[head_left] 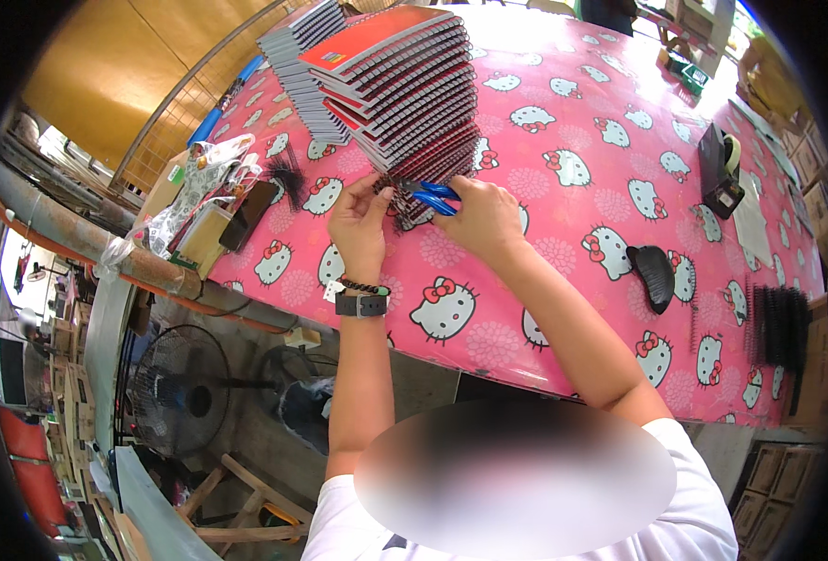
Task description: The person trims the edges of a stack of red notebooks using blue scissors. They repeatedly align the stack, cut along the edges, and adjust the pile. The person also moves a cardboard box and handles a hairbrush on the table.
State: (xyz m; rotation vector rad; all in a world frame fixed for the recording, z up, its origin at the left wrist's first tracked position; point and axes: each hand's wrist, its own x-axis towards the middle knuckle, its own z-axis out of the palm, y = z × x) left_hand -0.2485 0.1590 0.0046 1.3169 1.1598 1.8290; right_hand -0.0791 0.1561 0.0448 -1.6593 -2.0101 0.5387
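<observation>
My right hand [487, 220] grips blue-handled pliers [434, 196], their jaws pointing left at the lower edge of a tall stack of spiral-bound notebooks [404, 93]. The notebooks have red covers, and their dark wire coils face me. My left hand [359, 222] is at the lower left corner of the stack, thumb and fingers pinched together close to the plier jaws. Whatever lies between those fingertips is too small to make out. Behind the red stack, to its left, leans a second stack of notebooks [306, 75].
Loose black wires [286, 178], a dark phone [248, 217] and a patterned bag [199, 201] lie left on the pink tablecloth [545, 309]. On the right are a tape dispenser [720, 173], a black dish [652, 279] and black coils [778, 323]. A fan [180, 388] stands below the table's left edge.
</observation>
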